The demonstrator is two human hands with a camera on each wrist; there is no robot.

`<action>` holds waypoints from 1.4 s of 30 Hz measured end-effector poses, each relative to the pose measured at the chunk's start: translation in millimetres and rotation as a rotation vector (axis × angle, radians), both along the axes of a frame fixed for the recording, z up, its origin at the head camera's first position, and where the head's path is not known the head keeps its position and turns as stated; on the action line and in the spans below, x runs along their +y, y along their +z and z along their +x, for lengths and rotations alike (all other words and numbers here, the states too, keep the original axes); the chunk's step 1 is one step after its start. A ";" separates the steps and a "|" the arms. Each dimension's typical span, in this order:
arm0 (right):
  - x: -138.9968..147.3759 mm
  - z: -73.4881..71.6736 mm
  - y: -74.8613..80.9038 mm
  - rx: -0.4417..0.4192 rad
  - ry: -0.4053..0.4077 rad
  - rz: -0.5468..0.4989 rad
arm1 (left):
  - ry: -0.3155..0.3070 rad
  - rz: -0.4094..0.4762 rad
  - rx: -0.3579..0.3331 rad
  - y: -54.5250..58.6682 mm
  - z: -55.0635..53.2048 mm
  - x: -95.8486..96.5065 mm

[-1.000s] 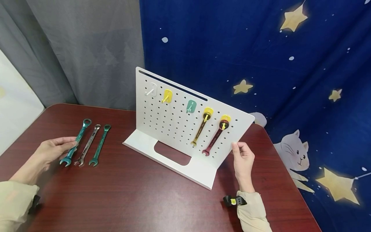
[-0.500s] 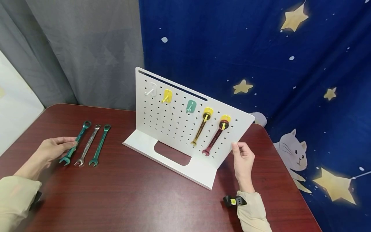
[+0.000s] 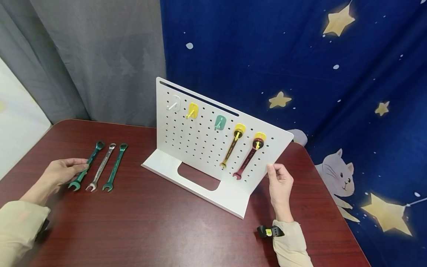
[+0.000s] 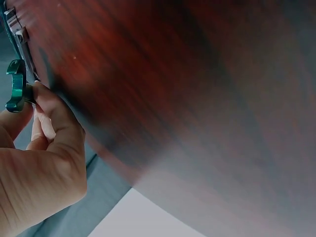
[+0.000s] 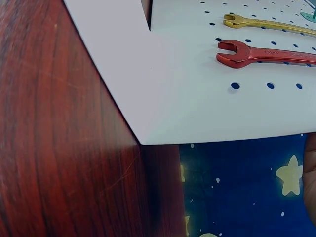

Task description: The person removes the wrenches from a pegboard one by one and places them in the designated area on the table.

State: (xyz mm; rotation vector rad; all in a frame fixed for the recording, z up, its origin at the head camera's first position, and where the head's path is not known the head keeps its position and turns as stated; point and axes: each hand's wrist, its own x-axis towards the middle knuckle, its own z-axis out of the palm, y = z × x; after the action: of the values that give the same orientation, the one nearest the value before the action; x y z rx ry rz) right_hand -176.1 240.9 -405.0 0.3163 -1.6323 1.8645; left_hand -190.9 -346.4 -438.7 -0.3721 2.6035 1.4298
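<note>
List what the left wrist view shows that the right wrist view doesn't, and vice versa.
Left wrist only: the left hand pinching the green wrench, something silver too cropped to identify, and grey cloth.

Right wrist only: the board with the red wrench and yellow wrench, part of the green hook, the starry blue curtain, and a sliver of the right hand.

Both: the table.

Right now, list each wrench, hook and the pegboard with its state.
Left green wrench: pinched in left fingers
Silver wrench: on the table
Right green wrench: on the table
Gold wrench: hanging
Red wrench: hanging
White hook: bare
Left yellow hook: bare
Green hook: bare
Middle yellow hook: bearing gold wrench
Right yellow hook: bearing red wrench
Pegboard: standing, right fingers at its edge
</note>
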 end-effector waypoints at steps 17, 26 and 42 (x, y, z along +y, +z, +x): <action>-0.6 1.1 0.7 -0.009 -0.002 -0.002 | -0.018 -0.155 0.050 3.1 3.0 11.3; 1.0 -0.2 -0.9 -0.005 0.002 -0.002 | 0.012 -0.366 0.097 5.5 2.9 12.6; -1.6 1.5 1.6 -0.014 -0.014 0.011 | 0.028 -0.417 0.123 6.5 3.7 13.6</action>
State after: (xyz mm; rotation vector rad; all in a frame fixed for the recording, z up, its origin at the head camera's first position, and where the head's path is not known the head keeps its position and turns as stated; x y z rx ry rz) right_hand -174.7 239.3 -403.4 0.2966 -1.6507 1.8524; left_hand -187.2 -332.7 -432.2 -0.3782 3.0031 0.9321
